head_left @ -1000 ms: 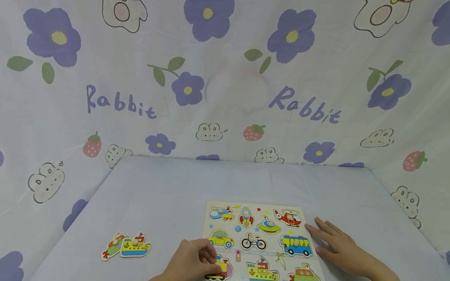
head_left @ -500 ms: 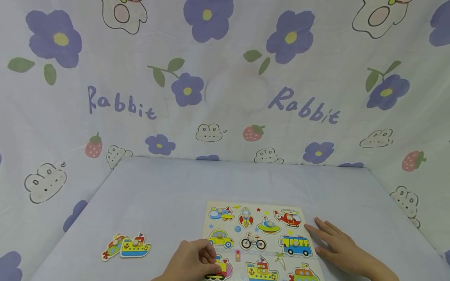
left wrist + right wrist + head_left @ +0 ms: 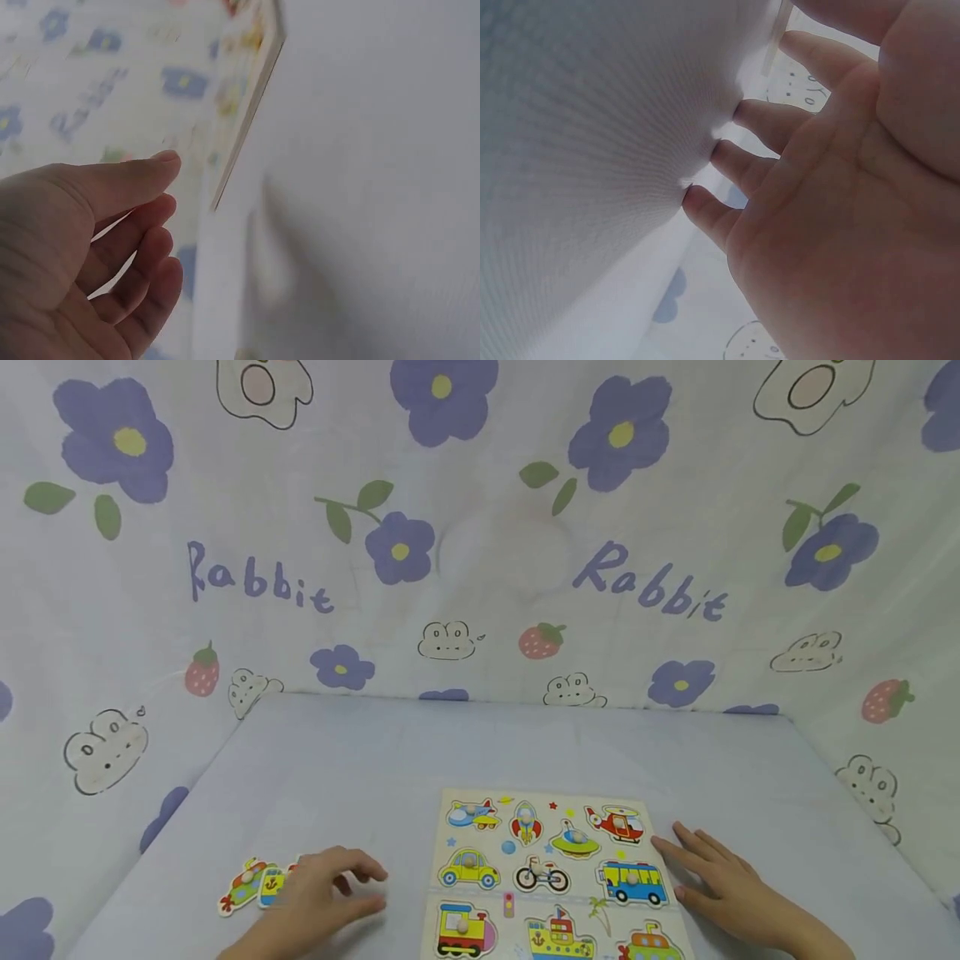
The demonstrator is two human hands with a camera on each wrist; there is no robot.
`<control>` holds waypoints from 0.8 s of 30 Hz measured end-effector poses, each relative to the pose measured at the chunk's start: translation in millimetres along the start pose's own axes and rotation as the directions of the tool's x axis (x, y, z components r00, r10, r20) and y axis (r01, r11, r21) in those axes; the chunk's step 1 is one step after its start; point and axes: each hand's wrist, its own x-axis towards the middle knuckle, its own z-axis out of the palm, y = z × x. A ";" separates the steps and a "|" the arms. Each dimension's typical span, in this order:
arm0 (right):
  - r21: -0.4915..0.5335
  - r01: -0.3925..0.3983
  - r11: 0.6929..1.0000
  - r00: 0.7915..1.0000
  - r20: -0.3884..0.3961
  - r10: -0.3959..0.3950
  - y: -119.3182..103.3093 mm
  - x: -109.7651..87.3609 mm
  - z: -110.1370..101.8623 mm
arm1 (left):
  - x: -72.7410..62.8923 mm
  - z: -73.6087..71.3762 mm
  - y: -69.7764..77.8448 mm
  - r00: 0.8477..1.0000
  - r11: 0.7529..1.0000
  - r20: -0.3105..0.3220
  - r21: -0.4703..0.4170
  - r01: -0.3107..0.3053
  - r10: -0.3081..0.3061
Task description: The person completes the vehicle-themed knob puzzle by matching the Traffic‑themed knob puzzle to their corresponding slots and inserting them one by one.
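My left hand (image 3: 315, 889) is over the cloth left of the puzzle board (image 3: 433, 881), fingers loosely bent with nothing between thumb and fingertips. It partly covers a knobbed boat piece (image 3: 271, 887); beside that lies a knobbed submarine piece (image 3: 244, 888). In the left wrist view the left hand (image 3: 112, 232) shows a gap around the board's edge (image 3: 244, 131). On the board a train piece (image 3: 474, 937) with a wooden knob sits in its recess. My right hand (image 3: 723, 885) rests with spread fingers along the board's right edge; its fingertips (image 3: 727, 157) press the cloth.
The board also bears a car (image 3: 457, 875), a bicycle (image 3: 551, 878), a bus (image 3: 637, 893) and several aircraft pieces in the upper rows. Boat (image 3: 562, 943) and submarine (image 3: 648, 947) pictures in the bottom row show no knobs. A patterned fabric wall (image 3: 495, 727) borders the table cloth behind.
My left hand has let go of the train piece and moved left, off the board, toward the loose pieces. The right hand stays at the board's edge.
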 end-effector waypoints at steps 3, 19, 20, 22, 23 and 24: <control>0.006 0.001 1.000 1.000 -0.005 -0.001 0.7 -0.6 0.1 | -7.3 -26.0 -12.9 0.992 0.999 -0.123 0.022 0.045 -0.042; 0.006 0.018 1.000 1.000 -0.009 -0.018 -0.9 -2.7 -1.6 | -34.2 -76.6 -76.5 0.938 0.957 -0.188 -0.082 0.279 -0.290; 0.006 0.017 1.000 1.000 -0.007 -0.017 -0.9 -2.8 -1.5 | -35.1 -77.0 -77.3 0.934 0.952 -0.186 -0.097 0.291 -0.304; 0.005 0.017 1.000 1.000 -0.002 -0.017 -0.8 -2.9 -1.2 | -36.7 -77.1 -78.6 0.928 0.944 -0.181 -0.112 0.310 -0.326; 0.008 0.013 1.000 1.000 0.000 -0.013 -0.9 -3.0 -1.1 | -37.2 -76.7 -78.9 0.924 0.939 -0.177 -0.122 0.321 -0.339; 0.012 0.009 1.000 1.000 0.003 -0.009 -1.2 -3.2 -1.0 | -37.5 -76.2 -79.2 0.919 0.933 -0.173 -0.131 0.335 -0.354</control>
